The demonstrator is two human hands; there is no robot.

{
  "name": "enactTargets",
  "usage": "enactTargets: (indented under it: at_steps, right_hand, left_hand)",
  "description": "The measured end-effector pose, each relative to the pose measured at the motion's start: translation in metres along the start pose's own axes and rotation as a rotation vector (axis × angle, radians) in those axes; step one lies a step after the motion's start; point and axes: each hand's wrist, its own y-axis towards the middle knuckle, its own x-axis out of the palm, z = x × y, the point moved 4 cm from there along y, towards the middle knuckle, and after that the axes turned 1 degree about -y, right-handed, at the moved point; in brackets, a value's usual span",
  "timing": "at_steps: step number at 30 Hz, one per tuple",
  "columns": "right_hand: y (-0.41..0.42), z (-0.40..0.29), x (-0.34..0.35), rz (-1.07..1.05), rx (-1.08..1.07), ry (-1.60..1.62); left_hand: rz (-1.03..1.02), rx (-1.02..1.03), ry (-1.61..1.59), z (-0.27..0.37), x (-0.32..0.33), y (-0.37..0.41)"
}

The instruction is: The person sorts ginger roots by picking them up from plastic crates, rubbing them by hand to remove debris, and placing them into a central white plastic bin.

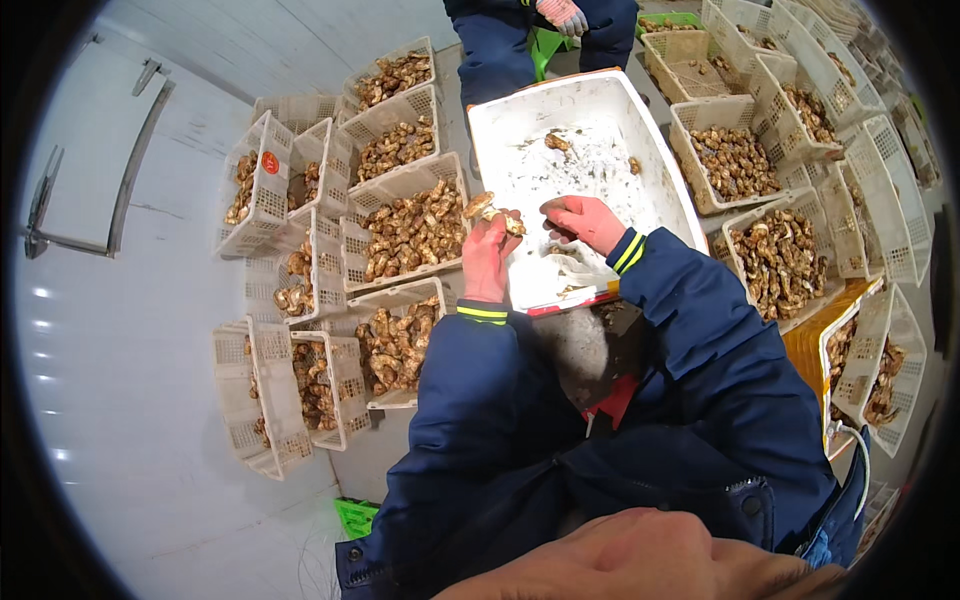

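Observation:
My left hand, in a pinkish-red glove, holds a brown and white mushroom at the left side of a white foam box. To its right, my right hand, gloved alike, is over the box with thumb and fingers drawn together; whether something small is between the fingertips cannot be told. A brown mushroom lies farther back on the dirt-specked bottom of the box, and a smaller piece lies near the right wall. Pale scraps lie near the box's front edge.
Plastic baskets of mushrooms stand at left, such as one basket beside my left hand, and at right, such as another basket. Across the box sits a person in dark blue clothes with a gloved hand on the lap. A wall with a metal-edged door is at far left.

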Motion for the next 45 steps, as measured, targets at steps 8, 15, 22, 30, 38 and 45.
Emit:
enactTargets:
  at_steps: [8, 15, 22, 30, 38, 45]
  right_hand:
    - [-0.003, 0.003, 0.011, -0.126, 0.039, 0.093]
    - [-0.010, -0.003, 0.016, -0.114, 0.167, 0.079]
    - [-0.010, -0.003, 0.029, -0.148, 0.113, 0.160]
    - [-0.012, -0.011, 0.037, -0.146, 0.082, 0.101]
    - [-0.011, -0.017, 0.025, 0.238, -0.180, -0.626]
    - [-0.015, -0.017, 0.039, 0.232, -0.449, -0.872]
  left_hand:
    - [0.006, -0.024, 0.046, -0.001, -0.001, 0.000]
    - [-0.140, -0.001, -0.056, 0.000, 0.007, -0.001]
    - [-0.254, -0.066, -0.197, -0.002, 0.017, -0.004]
    - [-0.300, -0.034, -0.181, -0.002, 0.007, -0.002]
    - [-0.183, -0.131, -0.102, -0.009, 0.015, -0.002]
    - [-0.143, -0.116, -0.100, -0.005, 0.002, -0.003]
